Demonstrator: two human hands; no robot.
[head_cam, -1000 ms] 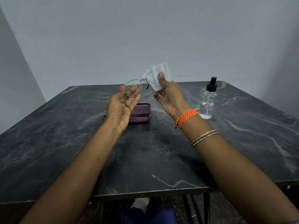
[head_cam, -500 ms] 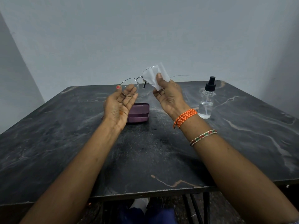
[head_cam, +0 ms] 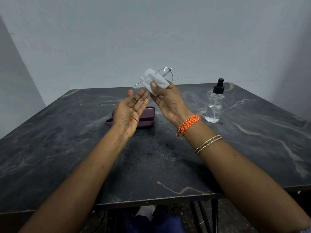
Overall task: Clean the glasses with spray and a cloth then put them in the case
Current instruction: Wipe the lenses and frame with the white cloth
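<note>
Thin wire-framed glasses (head_cam: 165,74) are held up above the table between both hands. My left hand (head_cam: 130,111) supports the left lens, which shows fine droplets, with thumb and fingers on its rim. My right hand (head_cam: 168,100) pinches a white cloth (head_cam: 154,80) against the frame near the bridge and right lens. One temple arm sticks out to the right. A purple glasses case (head_cam: 148,117) lies on the table behind my left hand, partly hidden by it. A clear spray bottle (head_cam: 214,105) with a black nozzle stands to the right.
The dark marbled table (head_cam: 67,148) reaches a grey wall at the back. Its front edge runs across the lower frame, with table legs and a person's legs below. Bracelets circle my right wrist.
The glasses have tilted, with the right lens raised and the left lens lowered. The cloth has slid left from the right lens toward the bridge.
</note>
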